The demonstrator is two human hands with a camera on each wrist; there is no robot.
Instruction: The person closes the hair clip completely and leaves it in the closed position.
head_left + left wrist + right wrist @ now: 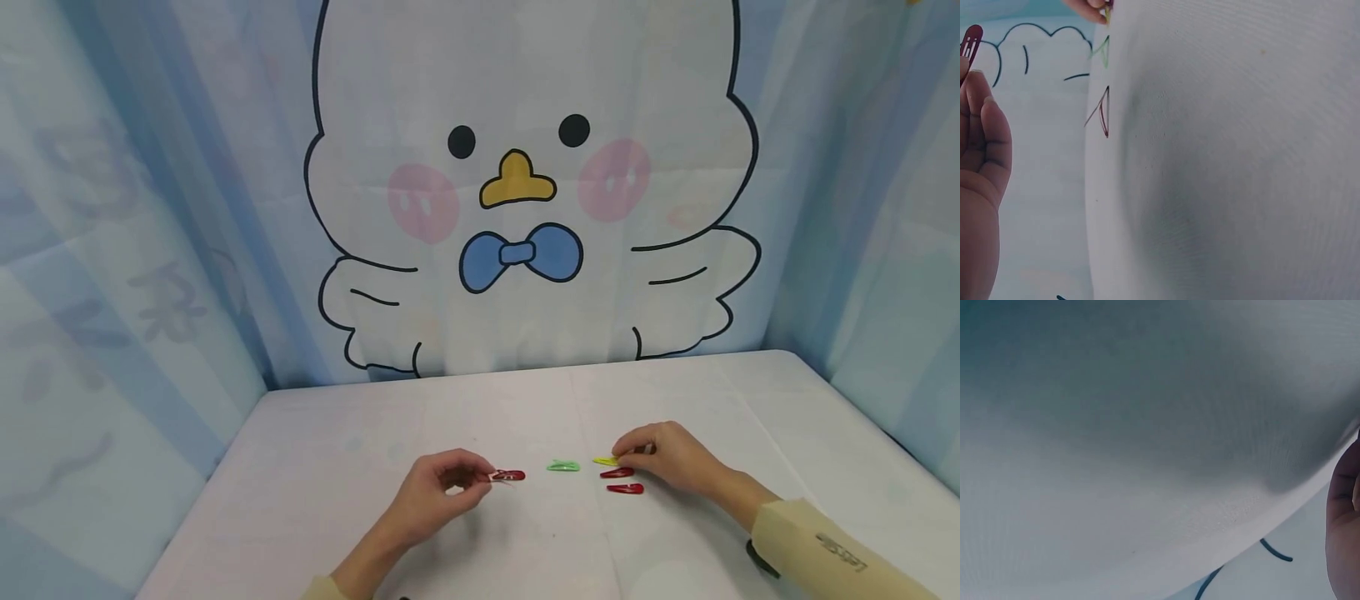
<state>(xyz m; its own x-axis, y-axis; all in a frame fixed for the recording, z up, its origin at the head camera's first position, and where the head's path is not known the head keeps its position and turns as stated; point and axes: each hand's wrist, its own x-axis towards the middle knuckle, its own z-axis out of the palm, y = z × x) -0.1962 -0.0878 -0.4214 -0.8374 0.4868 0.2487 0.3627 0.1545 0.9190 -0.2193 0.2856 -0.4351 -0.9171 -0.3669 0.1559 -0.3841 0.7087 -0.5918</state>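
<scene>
My left hand [442, 492] pinches a dark red snap hair clip [971, 45] between thumb and fingers, above the table. In the left wrist view another dark red hair clip [1106, 119] lies on the table, bent open. A light green hair clip [563, 466] lies between the hands, its parts spread apart. My right hand [667, 454] pinches the end of a yellow hair clip [604, 461] at the table. Close below its fingers lie two more red hair clips, an upper one [617, 472] and a lower one [626, 489]. The right wrist view shows only part of that hand.
A white cloth covers the table [337, 467], with a crease running down its right part. Behind it hangs a curtain [517, 317] printed with a cartoon bird. Blue and white curtains [112, 250] enclose the sides.
</scene>
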